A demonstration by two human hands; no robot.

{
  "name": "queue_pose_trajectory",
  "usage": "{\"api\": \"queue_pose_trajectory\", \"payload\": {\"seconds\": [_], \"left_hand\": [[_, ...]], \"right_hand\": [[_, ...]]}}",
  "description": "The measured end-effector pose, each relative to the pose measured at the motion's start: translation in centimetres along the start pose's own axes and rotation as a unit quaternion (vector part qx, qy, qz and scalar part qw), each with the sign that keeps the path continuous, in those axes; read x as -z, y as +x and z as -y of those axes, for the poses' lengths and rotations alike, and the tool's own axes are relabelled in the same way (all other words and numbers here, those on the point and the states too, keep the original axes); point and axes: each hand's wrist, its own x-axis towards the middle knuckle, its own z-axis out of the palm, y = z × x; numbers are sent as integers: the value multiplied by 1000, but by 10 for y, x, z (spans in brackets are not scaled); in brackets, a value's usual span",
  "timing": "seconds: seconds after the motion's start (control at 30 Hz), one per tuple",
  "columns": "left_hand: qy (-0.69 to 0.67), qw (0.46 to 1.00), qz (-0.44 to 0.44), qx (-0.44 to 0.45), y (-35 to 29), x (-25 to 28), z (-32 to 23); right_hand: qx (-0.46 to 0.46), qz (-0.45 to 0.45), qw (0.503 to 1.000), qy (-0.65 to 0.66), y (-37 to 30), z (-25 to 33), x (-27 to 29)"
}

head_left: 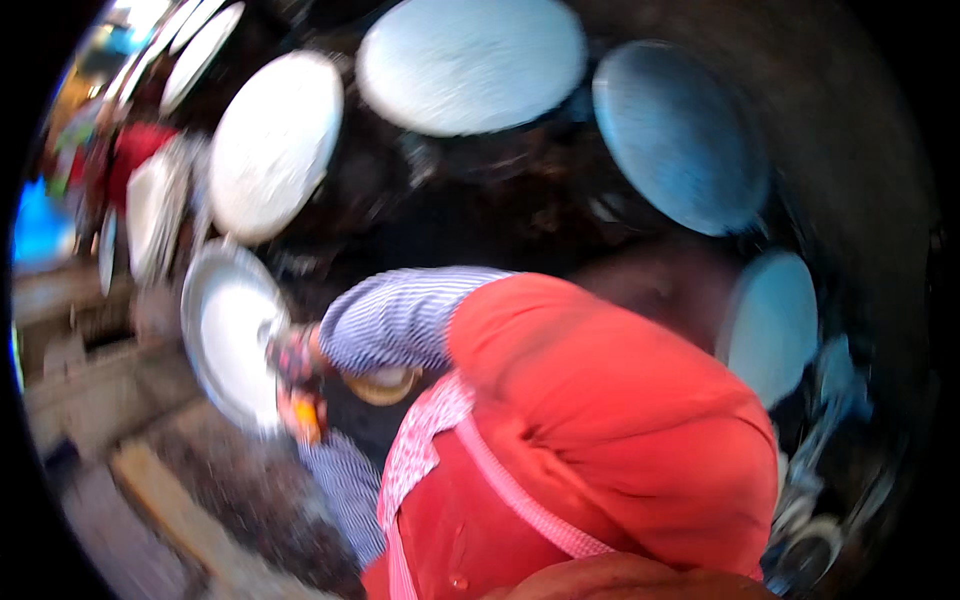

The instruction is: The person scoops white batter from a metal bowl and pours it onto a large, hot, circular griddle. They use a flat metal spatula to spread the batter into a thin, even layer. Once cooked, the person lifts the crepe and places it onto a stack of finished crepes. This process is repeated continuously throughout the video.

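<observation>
While the whole view is smeared by motion, a person in a red top (pixel 600 420) and a pink checked apron strap (pixel 520 490) fills the lower middle, one striped sleeve (pixel 400 318) reaching left across the body. At the end of it a gloved hand (pixel 292 355) meets the rim of a round metal plate (pixel 228 340) standing tilted on edge; whether its fingers are spread or clamped is too blurred to tell. Just below, a second striped sleeve (pixel 345 485) ends near an orange blur (pixel 303 412), its hand unclear. At least eight similar round plates ring the scene, among them three large ones (pixel 275 140) (pixel 470 62) (pixel 680 135) across the top.
</observation>
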Motion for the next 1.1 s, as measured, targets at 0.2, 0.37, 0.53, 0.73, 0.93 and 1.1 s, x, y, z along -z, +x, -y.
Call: {"api": "queue_pose_trajectory", "payload": {"seconds": [0.2,0.37,0.53,0.73,0.93,1.1], "left_hand": [[-34,996,-73,38,-10,-20,3],[-12,997,-70,-20,-18,-15,2],[-133,986,97,34,-8,-3,-5],[-109,992,26,53,8,10,9],[-64,986,-153,25,6,-45,-1],[-116,987,-89,64,16,-38,0]], "right_hand": [[69,-64,984,-152,10,-22,-39],[-43,3,983,-179,-21,7,41],[-256,-115,954,-105,-99,0,134],[-505,-277,759,-304,-447,-28,279],[-751,6,611,-251,-617,-4,285],[-758,38,589,-278,-662,-23,297]]}}
